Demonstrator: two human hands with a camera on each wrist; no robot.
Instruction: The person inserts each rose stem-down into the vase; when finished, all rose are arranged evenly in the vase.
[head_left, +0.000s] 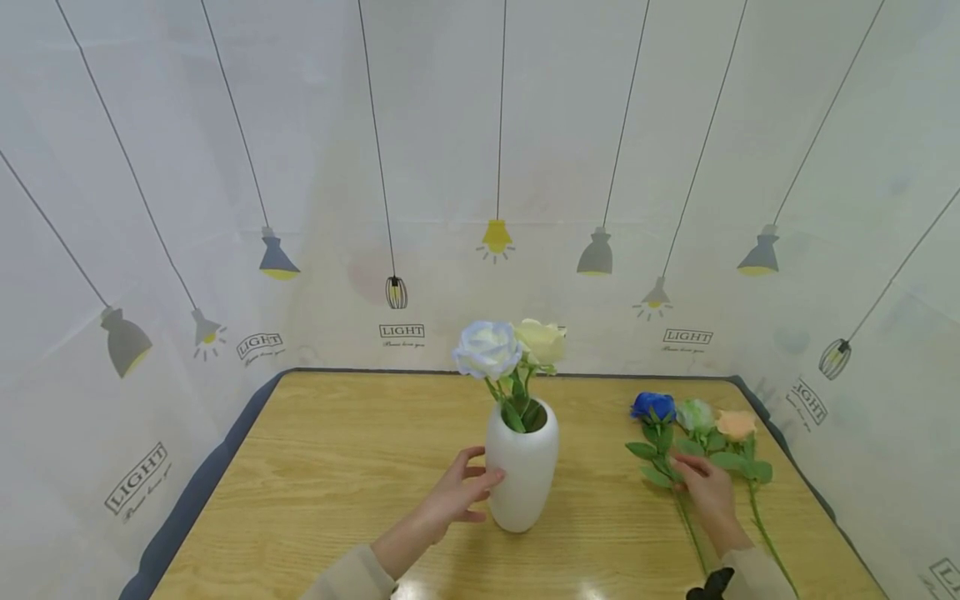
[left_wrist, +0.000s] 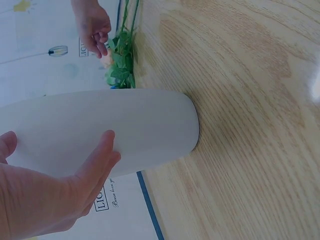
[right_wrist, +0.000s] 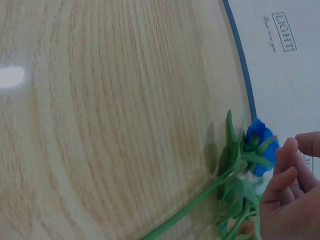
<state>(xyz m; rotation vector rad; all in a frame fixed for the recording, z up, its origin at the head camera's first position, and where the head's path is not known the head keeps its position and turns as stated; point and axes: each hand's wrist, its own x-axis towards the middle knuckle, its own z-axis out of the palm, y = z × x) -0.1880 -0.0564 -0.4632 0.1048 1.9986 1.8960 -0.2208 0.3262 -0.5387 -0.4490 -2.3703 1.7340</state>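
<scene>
A white vase (head_left: 522, 475) stands upright on the table, holding a pale blue-white rose (head_left: 487, 348) and a cream rose (head_left: 540, 342). My left hand (head_left: 457, 492) touches the vase's left side; in the left wrist view its fingers (left_wrist: 97, 160) lie fairly straight against the white wall. To the right lie a blue rose (head_left: 654, 407), a pale green rose (head_left: 696, 415) and a peach rose (head_left: 737, 425), all with leafy green stems. My right hand (head_left: 707, 492) hovers just over the blue rose's leaves, fingers loosely bent, with no stem between them in the right wrist view.
The wooden table (head_left: 337, 467) has a dark blue edge (head_left: 225, 450). Behind and beside it hangs a white backdrop (head_left: 442, 167) printed with lamps. The peach rose's long stem (head_left: 765, 525) runs toward the near edge, beside my right sleeve (head_left: 753, 575).
</scene>
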